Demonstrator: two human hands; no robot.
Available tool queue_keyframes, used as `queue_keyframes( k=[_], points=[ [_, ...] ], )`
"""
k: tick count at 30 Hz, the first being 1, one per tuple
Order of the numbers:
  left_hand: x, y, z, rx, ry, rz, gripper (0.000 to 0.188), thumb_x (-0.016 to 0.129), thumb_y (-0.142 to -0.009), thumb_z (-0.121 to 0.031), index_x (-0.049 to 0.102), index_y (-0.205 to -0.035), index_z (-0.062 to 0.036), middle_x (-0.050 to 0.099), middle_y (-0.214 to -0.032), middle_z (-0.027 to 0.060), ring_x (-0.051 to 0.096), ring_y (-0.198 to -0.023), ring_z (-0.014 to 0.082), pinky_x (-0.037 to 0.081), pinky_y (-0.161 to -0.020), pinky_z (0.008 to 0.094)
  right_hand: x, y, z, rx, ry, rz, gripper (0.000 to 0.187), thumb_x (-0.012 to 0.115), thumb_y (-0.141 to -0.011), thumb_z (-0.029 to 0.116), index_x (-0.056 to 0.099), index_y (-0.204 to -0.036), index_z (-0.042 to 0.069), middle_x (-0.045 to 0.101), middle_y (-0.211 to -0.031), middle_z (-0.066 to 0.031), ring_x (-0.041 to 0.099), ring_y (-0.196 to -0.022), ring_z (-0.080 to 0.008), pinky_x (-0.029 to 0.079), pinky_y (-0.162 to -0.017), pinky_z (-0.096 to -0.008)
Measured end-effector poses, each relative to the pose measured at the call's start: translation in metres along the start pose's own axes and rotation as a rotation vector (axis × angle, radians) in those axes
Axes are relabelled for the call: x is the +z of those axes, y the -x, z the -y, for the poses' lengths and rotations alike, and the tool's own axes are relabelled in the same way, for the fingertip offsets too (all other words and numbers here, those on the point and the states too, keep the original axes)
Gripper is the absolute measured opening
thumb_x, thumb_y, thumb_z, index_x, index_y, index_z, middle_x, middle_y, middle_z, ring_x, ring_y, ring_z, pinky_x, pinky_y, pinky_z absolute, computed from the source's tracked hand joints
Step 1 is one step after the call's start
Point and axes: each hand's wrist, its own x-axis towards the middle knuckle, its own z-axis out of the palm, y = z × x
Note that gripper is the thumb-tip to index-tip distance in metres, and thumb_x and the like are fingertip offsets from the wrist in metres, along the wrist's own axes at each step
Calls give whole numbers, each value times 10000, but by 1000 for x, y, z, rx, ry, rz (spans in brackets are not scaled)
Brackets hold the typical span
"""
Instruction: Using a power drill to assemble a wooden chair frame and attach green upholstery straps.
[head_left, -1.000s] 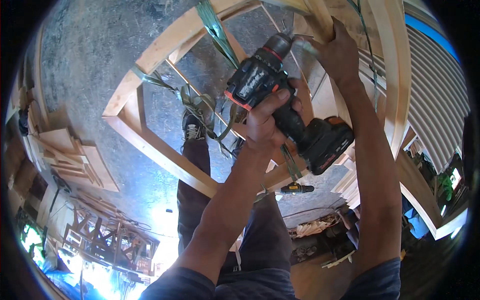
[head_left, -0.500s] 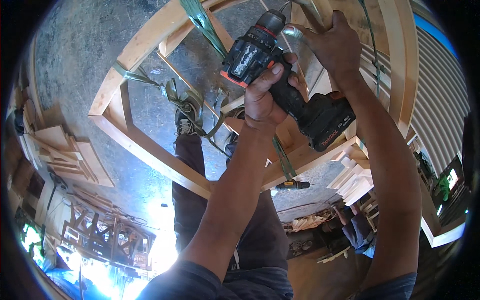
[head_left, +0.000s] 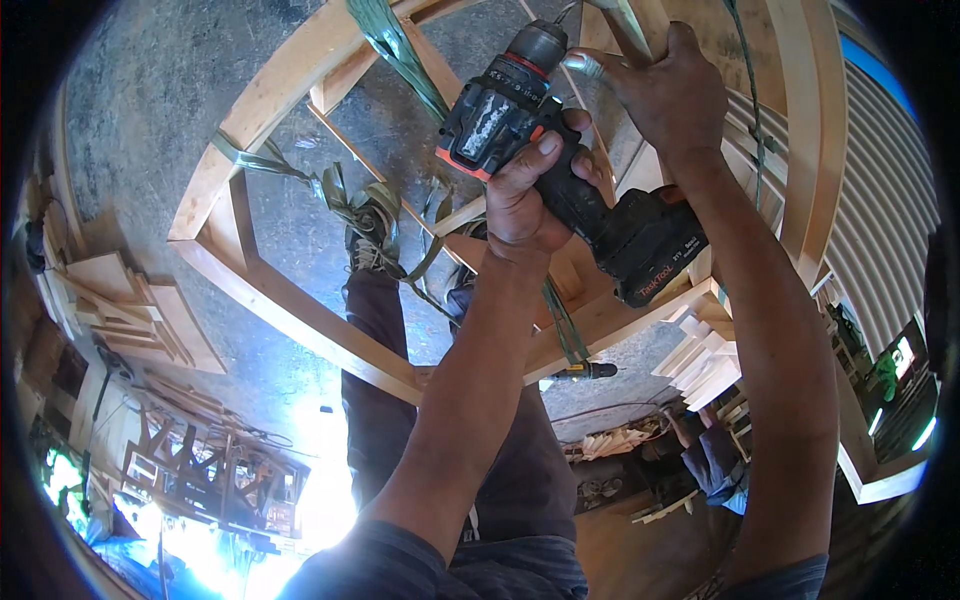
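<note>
My left hand (head_left: 530,200) is wrapped round the handle of a black and orange cordless drill (head_left: 510,95), its battery pack toward my right forearm. The drill's chuck points up and away, and a thin bit reaches toward the top edge of the view. Beside the chuck, my right hand (head_left: 675,95) is closed on a narrow wooden bar (head_left: 625,30) of the frame, its thumb stretched toward the bit. The bit's tip is cut off or hidden at the top. Both hands are over a large curved wooden frame (head_left: 300,315) of pale timber.
Green plastic strapping (head_left: 395,50) is tied round the frame and hangs near my shoe (head_left: 370,235). A second drill (head_left: 585,371) lies beyond the frame's lower edge. Cut boards (head_left: 140,315) lie at left, stacked wood pieces (head_left: 705,365) at right. Another person (head_left: 720,465) is at lower right.
The view has shifted slightly, so the frame sits a little differently. Both hands keep their grip, and the drill stays in nearly the same place.
</note>
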Motion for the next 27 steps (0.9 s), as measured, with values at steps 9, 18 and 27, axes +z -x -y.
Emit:
queue_keyframes(
  k=[9,18,27],
  points=[
    [-4,-3,-2,-42,21,-23,399,618,-839,-37,508,-1216,32,632,-1044,166,607,-652,198,520,-611,319,3,2,-19,-155,-86,-19,683,770,-676,653,512,-818,37,578,-618,-83,588,-503,-251,493,-509,-354],
    [3,-5,5,-17,63,-41,327,627,-817,-54,553,-1128,17,627,-937,136,594,-632,196,505,-591,332,4,1,-29,-170,-356,67,514,783,-746,463,467,-803,62,484,-576,-50,463,-469,-221,406,-479,-358],
    [-5,-5,-2,-37,1,-35,494,613,-842,-107,462,-1311,-73,591,-925,127,552,-647,185,472,-590,352,11,0,-39,-208,-479,30,370,751,-804,270,441,-769,72,436,-571,-41,362,-469,-188,351,-464,-356]
  ],
)
